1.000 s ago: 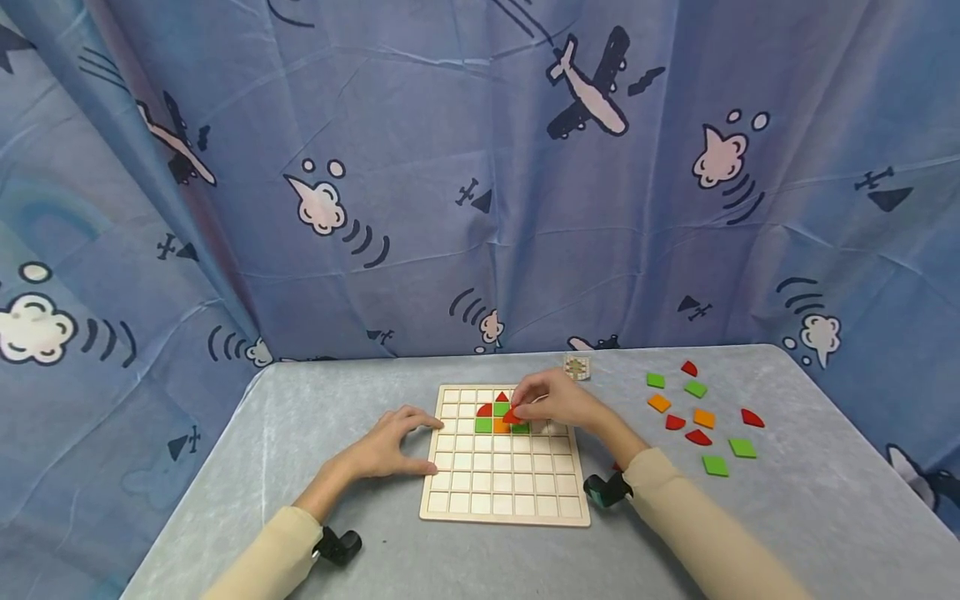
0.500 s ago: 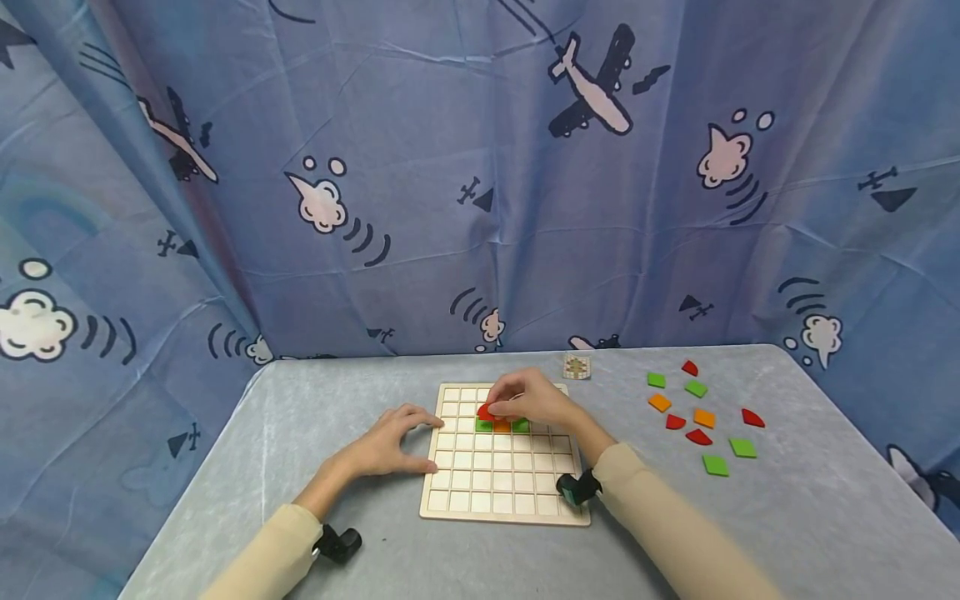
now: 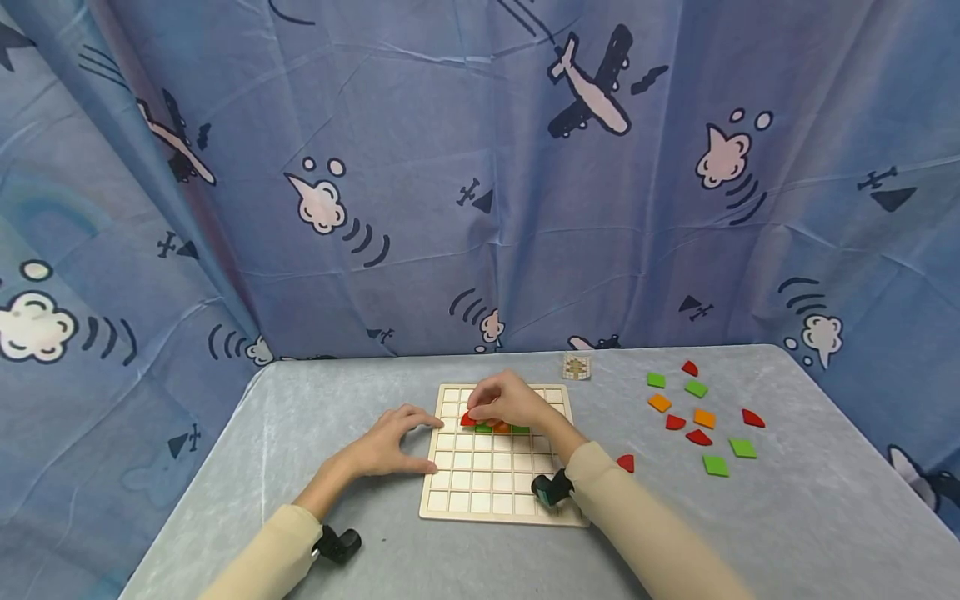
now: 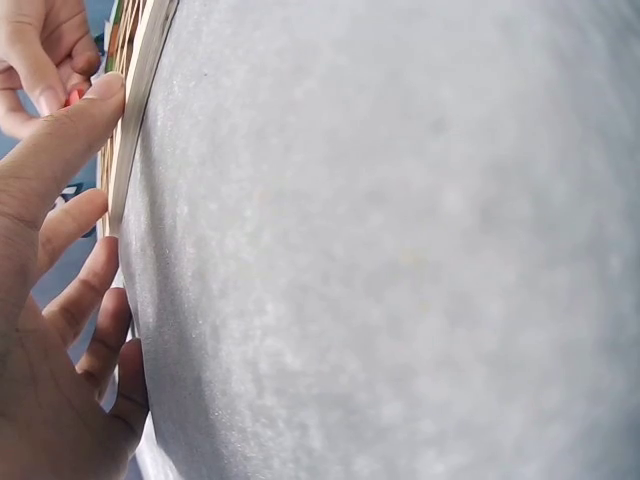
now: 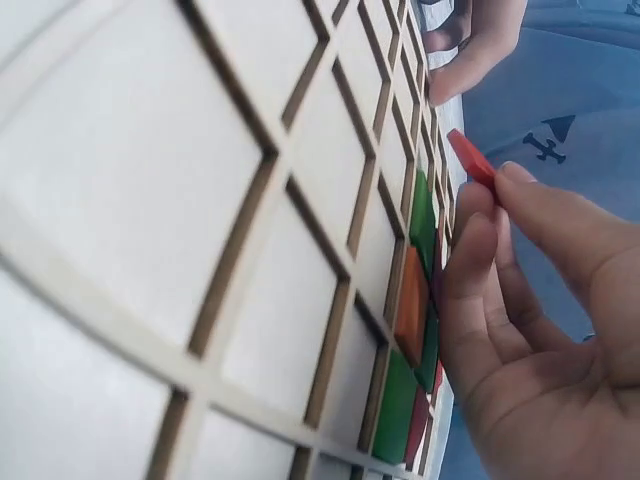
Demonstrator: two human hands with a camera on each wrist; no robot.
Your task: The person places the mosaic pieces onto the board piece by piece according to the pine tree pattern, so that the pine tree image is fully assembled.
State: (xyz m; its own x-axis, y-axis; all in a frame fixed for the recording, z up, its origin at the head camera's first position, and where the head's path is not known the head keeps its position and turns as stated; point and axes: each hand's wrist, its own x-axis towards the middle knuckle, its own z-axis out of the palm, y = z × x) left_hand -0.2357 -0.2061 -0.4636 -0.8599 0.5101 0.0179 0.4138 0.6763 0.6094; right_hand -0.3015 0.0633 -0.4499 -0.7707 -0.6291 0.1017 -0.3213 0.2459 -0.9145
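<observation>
A pale wooden grid board (image 3: 504, 482) lies on the table. My right hand (image 3: 510, 402) is over its upper part, pinching a red quarter-round piece (image 3: 467, 419) between thumb and fingers. The right wrist view shows this red piece (image 5: 472, 158) tilted, just off the board. Below my fingers, green (image 5: 398, 405) and orange (image 5: 410, 305) squares sit in the cells, with red pieces partly hidden behind them. My left hand (image 3: 386, 443) rests at the board's left edge, fingers and thumb spread; in the left wrist view the left thumb touches the board's rim (image 4: 135, 130).
Loose green (image 3: 716, 466), orange (image 3: 704, 418) and red pieces (image 3: 753, 418) lie on the table at the right. Another red piece (image 3: 626, 462) is by the right sleeve. A small patterned card (image 3: 577, 367) lies behind the board. A blue printed curtain (image 3: 420, 208) hangs behind the table.
My right hand has moved left across the board with the red piece pinched in it. A red piece beside the right sleeve has come into full view. The left hand has stayed in place.
</observation>
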